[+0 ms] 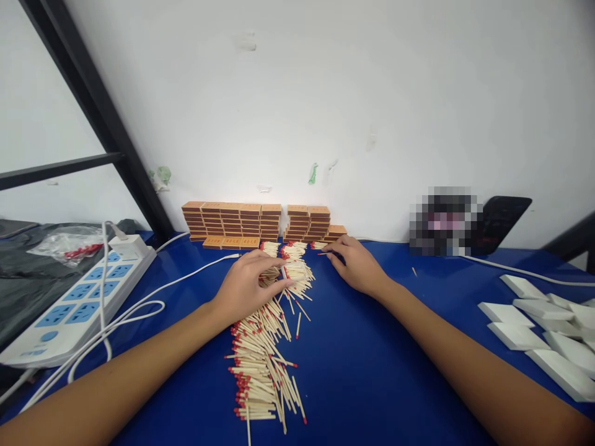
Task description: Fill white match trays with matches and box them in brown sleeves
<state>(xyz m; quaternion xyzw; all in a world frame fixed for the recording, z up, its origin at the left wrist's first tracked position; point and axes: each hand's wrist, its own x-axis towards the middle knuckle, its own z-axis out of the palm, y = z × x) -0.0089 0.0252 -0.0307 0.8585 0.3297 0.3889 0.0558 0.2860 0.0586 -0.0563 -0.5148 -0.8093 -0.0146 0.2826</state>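
My left hand [248, 282] is closed around a small white matchbox tray [284, 271], thumb and fingers on its near side. Pale matches lie in and around this tray, so its far edge is hard to make out. Fingertips together, my right hand [356, 263] pinches what looks like a single match [322, 253] just above the table. A long heap of red-tipped matches [263, 365] runs from under my left hand toward the near edge. Between the hands and the boxes sit small groups of matches [292, 250].
Stacked orange-brown matchboxes [232, 220] line the wall, with a lower stack [309, 223] to their right. A white power strip [83, 297] with cables is at left. White box-like pieces [553, 319] are piled at right, near a dark phone [502, 223] leaning on the wall.
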